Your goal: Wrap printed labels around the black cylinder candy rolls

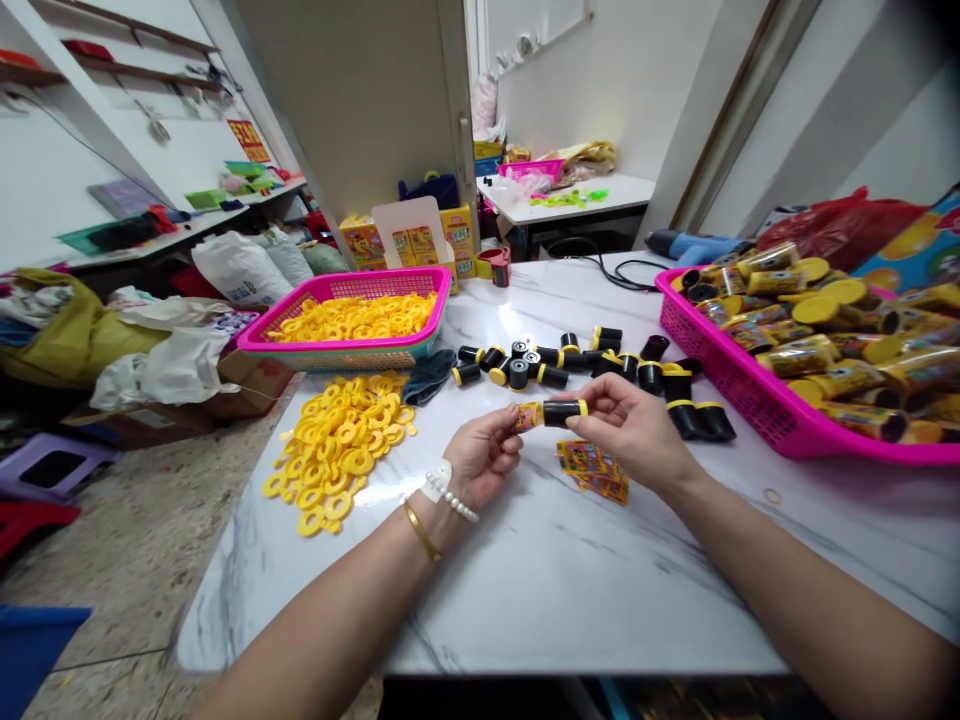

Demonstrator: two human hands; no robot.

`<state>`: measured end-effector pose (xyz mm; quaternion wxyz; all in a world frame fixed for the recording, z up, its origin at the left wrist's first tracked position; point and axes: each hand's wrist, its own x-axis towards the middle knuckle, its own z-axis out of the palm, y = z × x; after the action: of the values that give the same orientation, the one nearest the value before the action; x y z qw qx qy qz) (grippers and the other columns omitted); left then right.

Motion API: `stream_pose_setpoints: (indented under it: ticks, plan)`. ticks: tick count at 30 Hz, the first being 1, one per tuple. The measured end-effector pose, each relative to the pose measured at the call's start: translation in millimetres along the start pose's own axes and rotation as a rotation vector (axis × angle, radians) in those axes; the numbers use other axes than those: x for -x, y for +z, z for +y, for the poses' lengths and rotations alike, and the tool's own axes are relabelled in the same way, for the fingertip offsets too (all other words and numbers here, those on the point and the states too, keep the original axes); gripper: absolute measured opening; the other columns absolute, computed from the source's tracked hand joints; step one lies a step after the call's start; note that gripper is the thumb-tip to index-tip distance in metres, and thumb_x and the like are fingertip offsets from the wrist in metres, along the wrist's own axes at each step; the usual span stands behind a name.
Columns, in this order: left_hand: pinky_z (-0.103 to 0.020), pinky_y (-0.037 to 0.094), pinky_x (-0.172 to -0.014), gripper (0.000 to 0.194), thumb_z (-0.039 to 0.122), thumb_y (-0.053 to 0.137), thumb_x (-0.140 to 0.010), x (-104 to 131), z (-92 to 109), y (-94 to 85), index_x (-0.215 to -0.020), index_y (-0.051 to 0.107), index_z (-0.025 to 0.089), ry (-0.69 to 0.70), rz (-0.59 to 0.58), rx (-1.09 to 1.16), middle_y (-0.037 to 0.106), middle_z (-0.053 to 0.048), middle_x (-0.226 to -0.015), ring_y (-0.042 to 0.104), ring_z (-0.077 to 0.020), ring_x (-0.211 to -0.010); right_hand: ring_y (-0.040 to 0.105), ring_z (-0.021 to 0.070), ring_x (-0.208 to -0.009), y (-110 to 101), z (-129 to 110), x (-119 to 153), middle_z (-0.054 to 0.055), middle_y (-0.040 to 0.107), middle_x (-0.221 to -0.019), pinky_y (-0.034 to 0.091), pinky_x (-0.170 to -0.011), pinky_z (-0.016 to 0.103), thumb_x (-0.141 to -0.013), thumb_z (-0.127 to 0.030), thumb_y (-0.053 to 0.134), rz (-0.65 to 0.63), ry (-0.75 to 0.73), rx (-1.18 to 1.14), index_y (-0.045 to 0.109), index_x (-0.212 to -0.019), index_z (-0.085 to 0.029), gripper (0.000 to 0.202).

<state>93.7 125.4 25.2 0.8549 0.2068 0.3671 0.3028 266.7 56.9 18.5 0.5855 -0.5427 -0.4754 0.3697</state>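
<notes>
Left hand (480,462) pinching the printed sleeve (529,416), right hand (641,432) the black tube (561,413), light, straight alignment should avoid creases.

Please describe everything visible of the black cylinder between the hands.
The black cylinder looks like smooth plastic, with a yellow band at its right end. Held by the right hand at that end, it sits roughly level above the table; its other end meets a printed yellow piece in the left hand.

I see a smooth, glossy, marble-patterned white tabletop (480,590); toward its left edge, shiny yellow plastic rings (330,440); toward its far right corner, a bright-pink perforated plastic basket (757,395) bearing glossy, film-like printed tubes (802,352).
</notes>
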Motion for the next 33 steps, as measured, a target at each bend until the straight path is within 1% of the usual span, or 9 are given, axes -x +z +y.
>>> stream_pose_setpoints:
  ticks: [5,9,12,14,18,22,28,30,33]
  plan:
    - [-0.010,0.016,-0.032,0.010,0.013,0.071,-0.077,-2.1,-6.6,-3.8,-0.083,0.065,0.008,0.030,-0.051,-0.089,0.059,0.000,-0.067,0.041,0.0001,-0.042,0.072,0.0223,-0.096,4.3,-4.2,9.1,0.010,0.072,-0.110,0.059,-0.087,0.038,-0.070,-0.023,0.074,-0.051,-0.089,0.113,0.054,-0.085,-0.021,0.025]
    - [-0.010,0.019,-0.033,0.019,0.020,0.076,-0.074,-2.9,-11.6,-5.9,-0.085,0.068,0.007,0.066,-0.106,-0.155,0.061,-0.002,-0.070,0.045,-0.0010,-0.044,0.073,0.0196,-0.072,5.5,-4.0,5.4,0.003,0.072,-0.079,0.061,-0.069,0.034,-0.068,-0.028,0.075,0.024,0.072,-0.053,0.049,-0.079,-0.022,0.029]
    - [-0.010,0.021,-0.033,0.019,0.018,0.076,-0.075,-3.3,-13.4,-6.5,-0.088,0.068,0.007,0.060,-0.108,-0.112,0.061,-0.001,-0.071,0.048,-0.0016,-0.046,0.072,0.0187,-0.063,7.1,-2.3,3.1,-0.003,0.066,-0.065,0.061,-0.067,0.034,-0.068,-0.031,0.075,0.003,0.182,-0.144,0.046,-0.078,-0.023,0.033]
    - [-0.010,0.023,-0.033,0.017,0.015,0.073,-0.077,-3.7,-13.9,-6.5,-0.092,0.068,0.007,0.040,-0.108,-0.070,0.062,-0.002,-0.074,0.048,-0.0015,-0.047,0.072,0.0191,-0.064,7.3,-1.2,3.8,-0.002,0.067,-0.065,0.059,-0.063,0.032,-0.069,-0.030,0.075,-0.005,0.182,-0.142,0.045,-0.080,-0.023,0.033]
    - [-0.011,0.023,-0.032,0.010,0.011,0.065,-0.083,-4.8,-12.5,-5.7,-0.091,0.067,0.006,0.005,-0.083,-0.013,0.064,-0.004,-0.075,0.048,-0.0020,-0.046,0.065,0.0141,-0.059,2.4,-1.0,6.8,-0.003,0.064,-0.065,0.051,-0.053,0.024,-0.069,-0.022,0.074,0.029,0.047,0.056,0.048,-0.079,-0.022,0.027]
    - [-0.012,0.021,-0.030,0.005,0.009,0.060,-0.086,-5.5,-9.4,-3.9,-0.088,0.064,0.007,0.014,-0.013,0.049,0.061,-0.002,-0.071,0.046,-0.0021,-0.043,0.064,0.0133,-0.064,-2.0,-2.5,7.6,-0.001,0.066,-0.074,0.054,-0.059,0.024,-0.069,-0.019,0.074,0.031,-0.010,0.099,0.053,-0.083,-0.022,0.026]
    - [-0.011,0.023,-0.031,0.006,0.009,0.058,-0.088,-3.0,-10.1,-2.6,-0.090,0.063,0.007,-0.006,-0.071,0.055,0.061,-0.002,-0.071,0.046,-0.0021,-0.043,0.073,0.0205,-0.092,5.0,-1.4,8.0,0.006,0.074,-0.102,0.060,-0.076,0.029,-0.071,-0.020,0.074,-0.022,0.025,-0.083,0.050,-0.083,-0.023,0.027]
    - [-0.011,0.023,-0.031,0.006,0.009,0.057,-0.088,-2.2,-11.0,-2.6,-0.087,0.062,0.007,0.002,-0.061,0.058,0.061,-0.002,-0.071,0.046,-0.0020,-0.043,0.074,0.0220,-0.091,5.9,-1.1,8.9,0.008,0.074,-0.106,0.061,-0.073,0.031,-0.070,-0.021,0.073,-0.043,0.057,-0.080,0.048,-0.082,-0.023,0.028]
    - [-0.012,0.023,-0.031,0.007,0.010,0.057,-0.088,-1.9,-12.4,-2.9,-0.083,0.061,0.007,0.000,-0.051,0.036,0.061,-0.003,-0.070,0.046,-0.0026,-0.043,0.074,0.0211,-0.076,3.4,-2.4,11.3,0.010,0.073,-0.110,0.060,-0.058,0.029,-0.070,-0.021,0.072,-0.064,0.056,0.026,0.046,-0.081,-0.023,0.028]
